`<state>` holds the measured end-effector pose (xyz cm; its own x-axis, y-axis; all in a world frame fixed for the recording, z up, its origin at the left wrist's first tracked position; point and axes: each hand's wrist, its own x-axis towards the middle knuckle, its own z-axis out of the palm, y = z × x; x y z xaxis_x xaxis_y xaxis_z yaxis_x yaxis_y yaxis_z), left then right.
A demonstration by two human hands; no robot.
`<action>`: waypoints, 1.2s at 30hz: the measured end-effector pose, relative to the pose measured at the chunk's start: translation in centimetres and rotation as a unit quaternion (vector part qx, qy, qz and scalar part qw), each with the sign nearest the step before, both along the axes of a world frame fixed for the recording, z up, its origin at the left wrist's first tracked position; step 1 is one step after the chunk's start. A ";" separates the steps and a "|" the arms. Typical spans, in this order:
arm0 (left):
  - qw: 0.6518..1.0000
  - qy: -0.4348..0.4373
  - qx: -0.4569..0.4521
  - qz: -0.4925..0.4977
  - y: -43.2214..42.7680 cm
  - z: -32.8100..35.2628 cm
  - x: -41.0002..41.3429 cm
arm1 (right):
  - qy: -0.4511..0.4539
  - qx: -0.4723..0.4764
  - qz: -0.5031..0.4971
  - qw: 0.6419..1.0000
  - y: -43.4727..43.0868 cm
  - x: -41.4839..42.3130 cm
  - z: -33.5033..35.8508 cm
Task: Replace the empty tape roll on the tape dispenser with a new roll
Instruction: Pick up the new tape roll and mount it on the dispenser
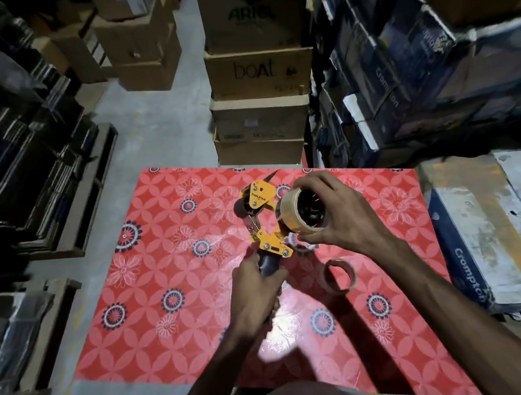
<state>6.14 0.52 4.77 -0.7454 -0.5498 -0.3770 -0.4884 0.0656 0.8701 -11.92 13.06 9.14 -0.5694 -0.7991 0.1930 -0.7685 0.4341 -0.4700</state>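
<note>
A yellow tape dispenser (263, 212) with a black handle is held above the red flowered table (149, 286). My left hand (256, 297) grips its handle from below. A new roll of clear tape (292, 209) sits on the dispenser's black hub at its right side. My right hand (336, 210) wraps around that roll, fingers on its rim. The empty brown cardboard core (338, 276) lies on the table just below my right wrist, apart from both hands.
Stacked cardboard boxes (259, 68) stand beyond the table's far edge. Blue cartons (402, 61) fill the right side, with a worn carton (498, 232) against the table's right edge. Dark racks (9, 165) line the left, across a grey floor aisle.
</note>
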 end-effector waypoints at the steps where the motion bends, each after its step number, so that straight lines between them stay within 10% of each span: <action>1: 1.000 0.003 -0.013 -0.003 0.0 0.4 0.2 | 0.005 -0.009 0.001 1.000 0.0 0.1 0.4; 16: 0.985 -0.016 -0.165 -0.049 -1.2 4.0 1.2 | 0.040 -0.054 -0.001 0.998 -0.8 0.5 2.0; 36: 0.991 -0.054 -0.121 -0.029 -1.7 5.8 2.0 | 0.019 -0.053 0.046 0.997 -2.9 0.1 1.7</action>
